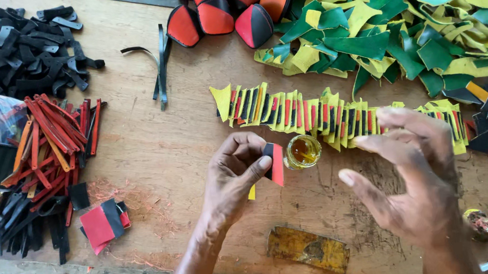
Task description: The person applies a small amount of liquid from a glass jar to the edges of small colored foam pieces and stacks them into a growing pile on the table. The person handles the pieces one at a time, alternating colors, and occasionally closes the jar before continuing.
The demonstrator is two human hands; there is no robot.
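My left hand (236,174) pinches a small red-and-black leather piece (274,162) upright between thumb and fingers, with a yellow scrap (252,192) showing under the palm. Right beside that piece stands a small open jar of amber glue (302,152). My right hand (413,176) hovers to the right of the jar with fingers spread and nothing in it. Behind both hands a row of overlapping yellow pieces with red and black strips (311,114) lies across the wooden table (158,143).
A heap of green and yellow leather cutouts (397,29) fills the far right. Red-and-black domed pieces (229,12) sit at the back. Black pieces (26,49), red and orange strips (55,139) and red-black squares (104,224) lie left. A glue-stained board (308,248) rests near the front edge.
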